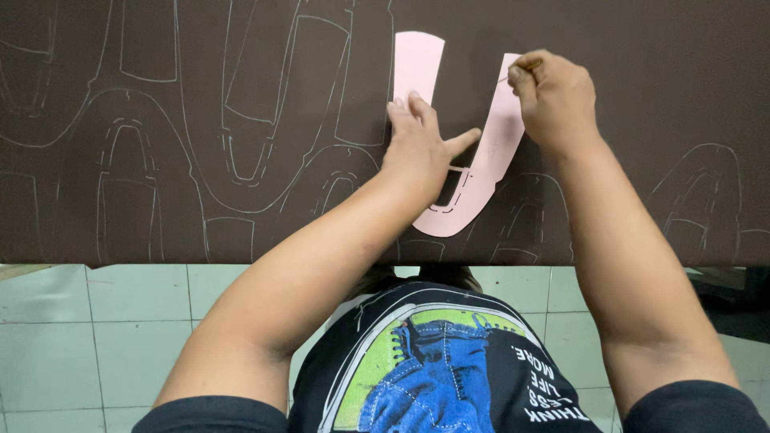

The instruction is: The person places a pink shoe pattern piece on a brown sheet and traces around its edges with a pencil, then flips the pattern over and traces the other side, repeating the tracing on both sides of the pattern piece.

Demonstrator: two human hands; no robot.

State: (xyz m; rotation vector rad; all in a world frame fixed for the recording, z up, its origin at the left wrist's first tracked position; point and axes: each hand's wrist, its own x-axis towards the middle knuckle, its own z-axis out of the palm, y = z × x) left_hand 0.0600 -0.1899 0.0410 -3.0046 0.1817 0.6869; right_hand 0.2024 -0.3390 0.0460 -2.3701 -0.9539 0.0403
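A dark brown sheet of material (642, 96) covers the whole upper part of the view; its lower edge runs straight across above a pale green tiled floor (96, 337). All positions below are given relative to this brown sheet.

The sheet surface carries many thin pale traced outlines (136, 160) of elongated U-shaped parts, some with dashed inner lines. These outlines fill the left half of the sheet, and further ones lie near its right edge and along its lower edge.

A pink U-shaped paper template (491, 160) lies flat on the sheet, right of centre, with its two arms pointing toward the sheet's far edge and its curved base close to the sheet's lower edge. Small slots are cut near the base.

The left hand (421, 144) rests on the sheet between the two template arms. It is open and flat, fingers spread, with fingertips on the left arm of the template and the thumb extended toward the right arm, pressing the template down.

The right hand (555, 96) is at the outer top of the template's right arm. It is closed in a pinch grip on a thin marking pen (523, 66), whose tip meets the edge of the template near the sheet's far side.
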